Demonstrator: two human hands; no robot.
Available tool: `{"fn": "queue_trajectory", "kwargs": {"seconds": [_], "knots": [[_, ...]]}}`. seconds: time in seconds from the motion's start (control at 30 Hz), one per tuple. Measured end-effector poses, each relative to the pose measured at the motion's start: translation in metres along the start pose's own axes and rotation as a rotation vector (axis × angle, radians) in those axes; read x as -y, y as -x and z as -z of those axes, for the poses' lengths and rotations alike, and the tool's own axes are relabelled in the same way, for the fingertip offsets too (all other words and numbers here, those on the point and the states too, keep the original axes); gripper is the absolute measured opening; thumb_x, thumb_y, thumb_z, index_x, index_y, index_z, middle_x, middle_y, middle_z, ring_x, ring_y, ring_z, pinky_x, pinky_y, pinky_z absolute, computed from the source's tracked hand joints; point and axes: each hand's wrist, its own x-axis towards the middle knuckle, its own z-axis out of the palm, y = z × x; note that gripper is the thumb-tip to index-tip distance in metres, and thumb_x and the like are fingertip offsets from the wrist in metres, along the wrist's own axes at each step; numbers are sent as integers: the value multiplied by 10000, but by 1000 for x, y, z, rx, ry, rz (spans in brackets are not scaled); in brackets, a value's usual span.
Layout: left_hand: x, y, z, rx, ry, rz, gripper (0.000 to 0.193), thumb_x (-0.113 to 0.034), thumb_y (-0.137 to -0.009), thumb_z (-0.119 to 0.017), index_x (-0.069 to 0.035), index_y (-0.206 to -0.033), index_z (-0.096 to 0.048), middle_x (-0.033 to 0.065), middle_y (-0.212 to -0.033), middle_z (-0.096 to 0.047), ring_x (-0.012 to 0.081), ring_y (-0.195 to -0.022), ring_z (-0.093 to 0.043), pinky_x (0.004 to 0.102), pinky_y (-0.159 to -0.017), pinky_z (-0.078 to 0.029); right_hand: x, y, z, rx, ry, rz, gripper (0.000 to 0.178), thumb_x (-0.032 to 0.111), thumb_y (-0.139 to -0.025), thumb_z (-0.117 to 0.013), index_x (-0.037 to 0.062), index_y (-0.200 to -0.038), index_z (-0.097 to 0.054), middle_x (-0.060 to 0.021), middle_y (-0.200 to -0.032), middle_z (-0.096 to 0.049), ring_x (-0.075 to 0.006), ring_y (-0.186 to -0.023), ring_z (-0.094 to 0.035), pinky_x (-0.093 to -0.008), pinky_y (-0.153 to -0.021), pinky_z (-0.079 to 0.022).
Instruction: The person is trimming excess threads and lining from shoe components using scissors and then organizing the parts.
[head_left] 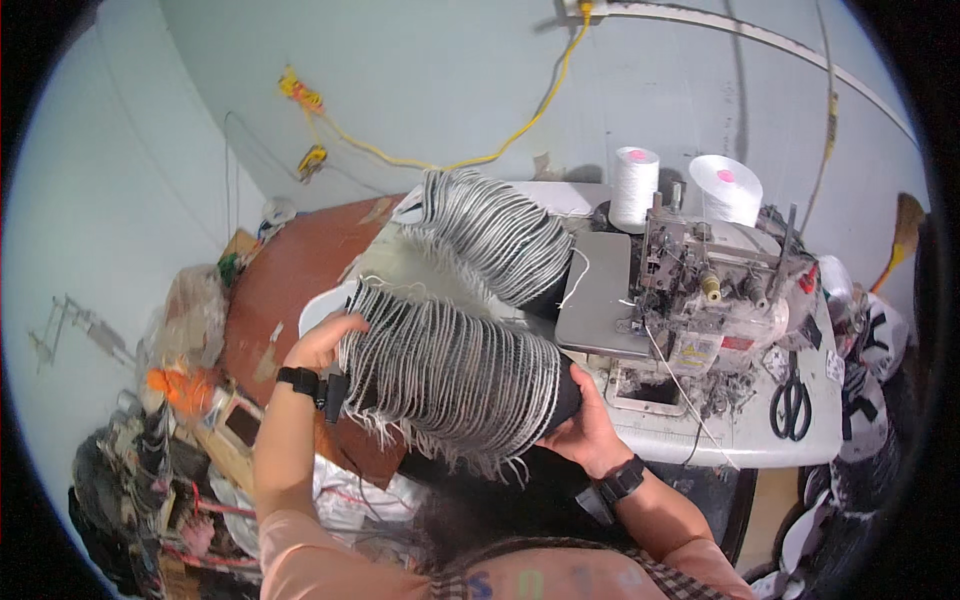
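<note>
The held stack [450, 370] looks like soft, matt cloth, its ridged layers edged with fuzzy, yarn-like fringe; the far stack [495, 235] has the same ribbed, fibrous surface. On the right, the sewing machine [735, 290] is metal, roughened by clinging lint, beside a smooth grey metal plate [598, 290]. The thread cones [634, 190] look matt and finely wound. The white tabletop [745, 450] is smooth; the left reddish-brown board [290, 290] looks worn and scuffed. The far-left bag [188, 315] is crinkled, translucent plastic.
</note>
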Motion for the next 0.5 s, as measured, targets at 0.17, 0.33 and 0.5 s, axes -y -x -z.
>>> {"fn": "queue_trajectory", "kwargs": {"seconds": [0.17,0.33,0.5], "knots": [[16,28,-27,-108,227,24,403,-290,-811,-615,-4,-1093,-577,101,-1058,-618,189,-903,-604,331,-777,-497,7,23,12,17,-21,-220,673,522,-811,-567,160,-1343,-369,-89,-1341,-433,-305,-1217,-417,-583,-1013,-264],[26,87,-52,-288,70,-103,582,-377,-813,-641,71,-1165,-524,156,-1107,-587,203,-977,-579,348,-812,-477,-6,49,7,30,-12,-241,743,586,-796,-543,162,-1368,-328,-104,-1385,-379,-332,-1253,-377,-602,-1004,-266],[60,144,-78,-277,549,-319,446,-253,-782,-683,41,-1095,-564,129,-996,-627,233,-882,-605,346,-758,-494,-17,58,14,-30,-173,-234,745,584,-756,-585,158,-1333,-383,-102,-1356,-410,-322,-1222,-405,-554,-980,-335]]}}
